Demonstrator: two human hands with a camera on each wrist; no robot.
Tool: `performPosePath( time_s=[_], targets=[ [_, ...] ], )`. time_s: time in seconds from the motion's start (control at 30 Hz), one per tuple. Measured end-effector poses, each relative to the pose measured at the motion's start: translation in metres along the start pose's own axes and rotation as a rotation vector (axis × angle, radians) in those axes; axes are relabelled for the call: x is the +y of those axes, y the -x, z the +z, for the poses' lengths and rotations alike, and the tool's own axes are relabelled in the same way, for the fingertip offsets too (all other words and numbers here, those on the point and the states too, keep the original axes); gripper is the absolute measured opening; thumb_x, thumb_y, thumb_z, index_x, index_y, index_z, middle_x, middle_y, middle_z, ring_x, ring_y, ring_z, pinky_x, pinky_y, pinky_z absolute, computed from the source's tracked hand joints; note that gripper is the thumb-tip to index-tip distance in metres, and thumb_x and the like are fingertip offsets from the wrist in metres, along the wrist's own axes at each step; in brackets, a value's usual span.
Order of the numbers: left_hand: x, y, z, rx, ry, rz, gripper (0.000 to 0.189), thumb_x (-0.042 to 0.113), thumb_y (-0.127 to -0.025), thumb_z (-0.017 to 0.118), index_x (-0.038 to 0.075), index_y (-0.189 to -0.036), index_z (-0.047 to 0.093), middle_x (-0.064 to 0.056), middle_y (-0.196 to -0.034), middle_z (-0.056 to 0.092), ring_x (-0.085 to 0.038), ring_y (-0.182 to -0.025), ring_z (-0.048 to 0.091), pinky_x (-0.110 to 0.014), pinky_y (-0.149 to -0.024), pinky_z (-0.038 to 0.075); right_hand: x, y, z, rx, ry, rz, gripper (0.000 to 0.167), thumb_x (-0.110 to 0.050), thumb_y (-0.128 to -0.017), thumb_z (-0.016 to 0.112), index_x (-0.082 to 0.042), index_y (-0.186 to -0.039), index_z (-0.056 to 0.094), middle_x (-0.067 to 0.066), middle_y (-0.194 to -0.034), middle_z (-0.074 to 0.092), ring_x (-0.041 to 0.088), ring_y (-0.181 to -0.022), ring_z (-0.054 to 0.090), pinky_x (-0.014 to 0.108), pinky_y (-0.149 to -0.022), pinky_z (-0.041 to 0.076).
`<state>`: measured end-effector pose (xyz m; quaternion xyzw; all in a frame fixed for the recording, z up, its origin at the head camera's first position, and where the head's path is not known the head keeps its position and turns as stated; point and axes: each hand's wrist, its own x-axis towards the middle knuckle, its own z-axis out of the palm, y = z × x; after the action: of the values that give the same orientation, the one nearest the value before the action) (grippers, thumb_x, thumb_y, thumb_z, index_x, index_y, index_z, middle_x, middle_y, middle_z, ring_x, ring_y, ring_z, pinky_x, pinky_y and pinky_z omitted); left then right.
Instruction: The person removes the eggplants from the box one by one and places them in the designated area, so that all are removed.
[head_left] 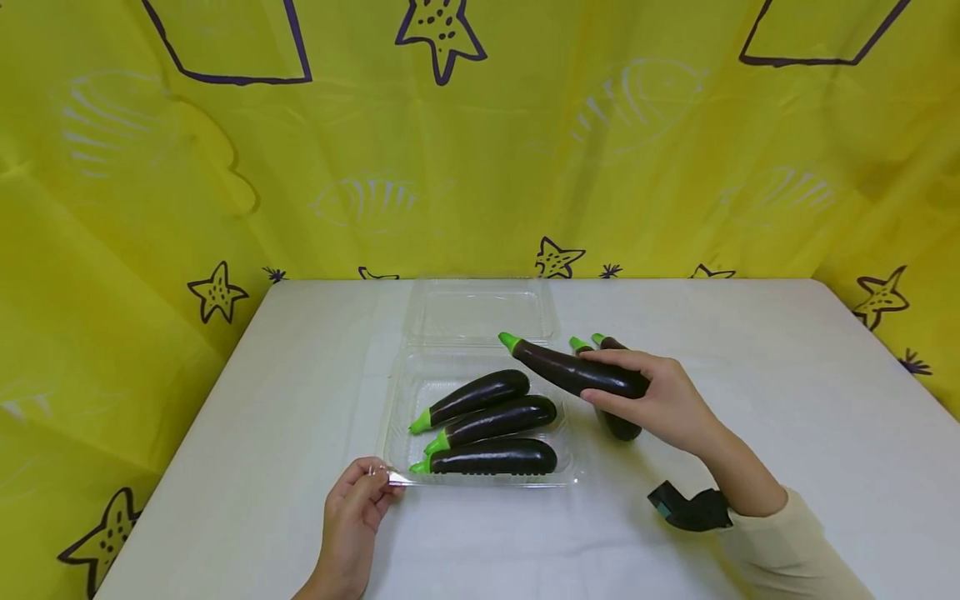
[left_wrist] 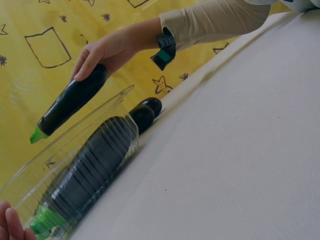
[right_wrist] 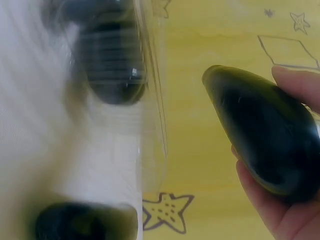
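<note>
My right hand point(head_left: 660, 400) grips a dark eggplant point(head_left: 577, 371) by its thick end, its green stem pointing left. In the left wrist view this eggplant point(left_wrist: 75, 102) is raised above the rim of a clear plastic box point(head_left: 480, 481). Three more eggplants point(head_left: 495, 457) lie side by side inside the box, stems to the left. At the box's near left corner my left hand point(head_left: 352, 517) pinches the rim between thumb and fingers. Two further eggplants point(head_left: 621, 427) rest on the table right of the box, partly hidden under my right hand.
The box's clear lid point(head_left: 480, 312) lies folded open on the far side. A white table point(head_left: 300, 400) carries everything, with a yellow patterned curtain point(head_left: 480, 150) behind it and at its sides. A black wrist camera point(head_left: 693, 508) sits on the right wrist.
</note>
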<state>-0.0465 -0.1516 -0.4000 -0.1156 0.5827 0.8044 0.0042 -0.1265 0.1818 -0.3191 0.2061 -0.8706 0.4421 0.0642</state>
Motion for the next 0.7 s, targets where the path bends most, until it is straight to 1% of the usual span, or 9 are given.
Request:
performPosePath(
  time_s=[0.13,0.3,0.47,0.57,0.7],
  targets=[
    [0.001,0.000,0.000,0.008,0.000,-0.010,0.012,0.006,-0.094,0.038,0.002,-0.090,0.049,-0.006,-0.084,0.052,-0.012,-0.074,0.055,-0.024,-0.073,0.048,0.003,0.002,-0.007,0.027,0.028,0.019,0.039,-0.015,-0.077,0.074,-0.010,-0.115,0.064,0.013,-0.114,0.060,0.016,-0.081,0.058,0.023,-0.060,0.049],
    [0.001,0.000,0.001,0.014,-0.002,-0.024,0.012,0.006,-0.093,0.039,0.003,-0.089,0.049,-0.005,-0.083,0.052,-0.011,-0.073,0.055,-0.024,-0.072,0.048,0.008,0.005,-0.017,0.100,0.041,0.046,0.039,-0.013,-0.077,0.074,-0.008,-0.115,0.064,0.010,-0.110,0.062,0.011,-0.079,0.056,0.019,-0.060,0.047],
    [0.001,0.000,0.000,0.008,-0.002,-0.012,0.012,0.005,-0.093,0.039,0.004,-0.088,0.049,-0.005,-0.083,0.052,-0.011,-0.073,0.055,-0.024,-0.072,0.048,0.014,0.008,-0.023,0.134,0.051,0.098,0.039,-0.015,-0.078,0.074,-0.009,-0.115,0.064,0.010,-0.108,0.063,0.008,-0.078,0.056,0.018,-0.059,0.046],
    [0.000,-0.001,0.000,0.004,0.000,-0.012,0.012,0.006,-0.093,0.039,0.004,-0.089,0.049,-0.005,-0.083,0.052,-0.011,-0.073,0.055,-0.023,-0.072,0.048,0.018,0.010,-0.027,0.153,0.051,0.118,0.039,-0.015,-0.078,0.073,-0.007,-0.115,0.063,0.012,-0.108,0.062,0.009,-0.077,0.056,0.019,-0.058,0.047],
    [0.000,0.000,-0.001,0.000,0.013,-0.005,0.012,0.005,-0.093,0.039,0.004,-0.088,0.050,-0.005,-0.083,0.053,-0.011,-0.073,0.055,-0.023,-0.072,0.048,0.026,0.012,-0.032,0.201,0.054,0.176,0.041,-0.018,-0.080,0.072,-0.003,-0.117,0.061,0.007,-0.107,0.061,0.006,-0.078,0.055,0.018,-0.058,0.047]
  ],
)
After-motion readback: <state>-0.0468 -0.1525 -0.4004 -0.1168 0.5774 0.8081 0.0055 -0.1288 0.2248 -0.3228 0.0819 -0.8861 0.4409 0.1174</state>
